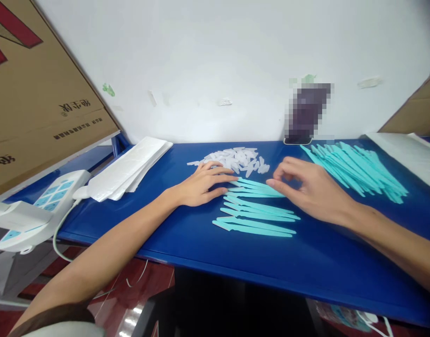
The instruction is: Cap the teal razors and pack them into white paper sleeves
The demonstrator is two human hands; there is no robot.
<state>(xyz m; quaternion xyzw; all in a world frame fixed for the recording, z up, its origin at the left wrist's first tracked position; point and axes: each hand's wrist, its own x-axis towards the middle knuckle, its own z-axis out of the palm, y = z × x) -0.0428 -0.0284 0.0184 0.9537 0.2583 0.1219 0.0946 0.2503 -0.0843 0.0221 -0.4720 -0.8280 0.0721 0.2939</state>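
Teal eyebrow razors (260, 216) lie in a loose column on the blue table, their narrow blade ends to the left. My left hand (204, 185) rests at the top of this column, fingers stretched out, with index finger and thumb tips by the blade ends of the upper razors. Over the handle ends on the right is my right hand (306, 187), its fingers curled toward the thumb; whether anything is pinched there is hidden. Just beyond my left fingertips spreads a heap of small whitish translucent plastic pieces (238, 158).
A larger pile of teal razors (359, 171) lies at the right. White plastic sleeves (130, 164) and a power strip (49, 201) with a cable are on the left. A blurred phone (308, 112) leans on the wall; a cardboard box (42, 93) stands at left.
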